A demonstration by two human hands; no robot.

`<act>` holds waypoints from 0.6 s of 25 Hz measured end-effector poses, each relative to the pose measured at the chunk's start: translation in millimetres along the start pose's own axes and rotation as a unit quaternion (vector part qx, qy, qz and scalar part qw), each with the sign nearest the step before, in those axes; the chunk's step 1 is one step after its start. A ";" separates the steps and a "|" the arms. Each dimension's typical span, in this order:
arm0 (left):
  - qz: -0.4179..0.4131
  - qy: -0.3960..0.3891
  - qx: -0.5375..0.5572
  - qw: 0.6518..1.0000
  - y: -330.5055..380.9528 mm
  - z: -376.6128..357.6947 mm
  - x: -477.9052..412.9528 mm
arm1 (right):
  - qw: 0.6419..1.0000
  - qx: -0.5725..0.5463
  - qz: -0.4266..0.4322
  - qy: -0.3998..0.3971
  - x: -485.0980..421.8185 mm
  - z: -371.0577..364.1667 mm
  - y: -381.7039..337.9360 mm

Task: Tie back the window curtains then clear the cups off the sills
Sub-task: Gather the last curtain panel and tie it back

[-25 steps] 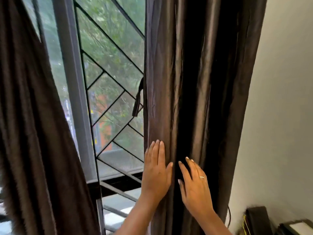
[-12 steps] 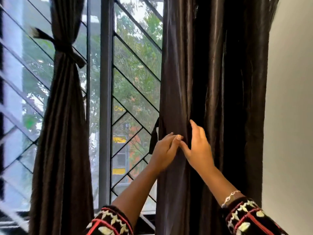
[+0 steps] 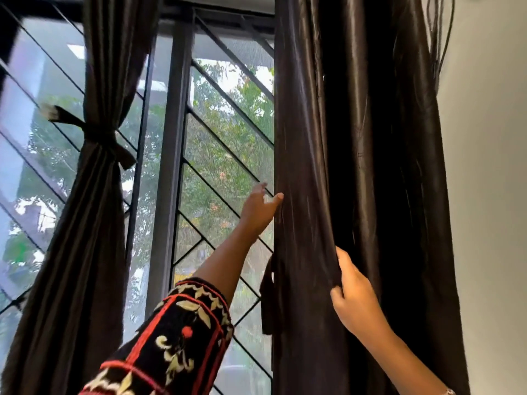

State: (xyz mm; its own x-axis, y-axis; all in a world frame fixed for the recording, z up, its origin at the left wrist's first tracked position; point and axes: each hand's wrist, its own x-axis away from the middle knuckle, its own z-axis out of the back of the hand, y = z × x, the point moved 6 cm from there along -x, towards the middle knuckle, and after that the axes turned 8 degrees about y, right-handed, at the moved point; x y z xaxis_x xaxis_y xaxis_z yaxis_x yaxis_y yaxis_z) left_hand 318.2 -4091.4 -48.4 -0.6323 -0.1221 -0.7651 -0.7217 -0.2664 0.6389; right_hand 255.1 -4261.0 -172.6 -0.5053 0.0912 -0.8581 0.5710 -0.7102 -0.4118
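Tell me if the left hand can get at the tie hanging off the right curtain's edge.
Probably yes: the tie hangs uncovered just below the left hand, at the curtain edge.

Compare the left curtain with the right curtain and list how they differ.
The left curtain is cinched at the waist by a knotted tie band; the right curtain hangs straight and untied, its strap dangling at the window-side edge. Nobody touches the left curtain; the right hand grips a fold of the right curtain while the left hand reaches to its edge. Both are dark brown, sheeny fabric.
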 end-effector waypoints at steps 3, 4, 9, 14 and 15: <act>0.063 -0.025 0.129 0.989 21.3 -6.5 -13.3 | 1.000 0.013 -0.004 -0.011 -4.6 3.7 1.8; 0.072 -0.018 0.173 0.982 29.7 -5.8 -14.3 | 1.000 0.018 -0.004 -0.015 -6.3 4.9 1.4; -0.014 0.028 0.195 0.980 73.7 22.1 -35.8 | 0.999 0.045 0.021 -0.008 -25.5 12.3 -13.5; -0.123 0.013 0.116 0.985 145.6 67.8 -75.4 | 0.992 0.056 0.100 0.044 -80.6 27.9 -72.4; -0.141 0.003 0.082 0.987 157.8 73.5 -80.9 | 0.989 0.060 0.122 0.061 -92.6 31.1 -88.5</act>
State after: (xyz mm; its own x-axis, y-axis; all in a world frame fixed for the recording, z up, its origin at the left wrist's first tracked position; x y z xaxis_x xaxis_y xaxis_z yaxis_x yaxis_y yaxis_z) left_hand 234.8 -4053.3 120.3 -0.3986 -0.0711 -0.9143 -0.9046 -0.1334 0.4048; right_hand 231.2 -4228.3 -47.2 -0.2765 -0.0147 -0.9609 0.5809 -0.7991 -0.1550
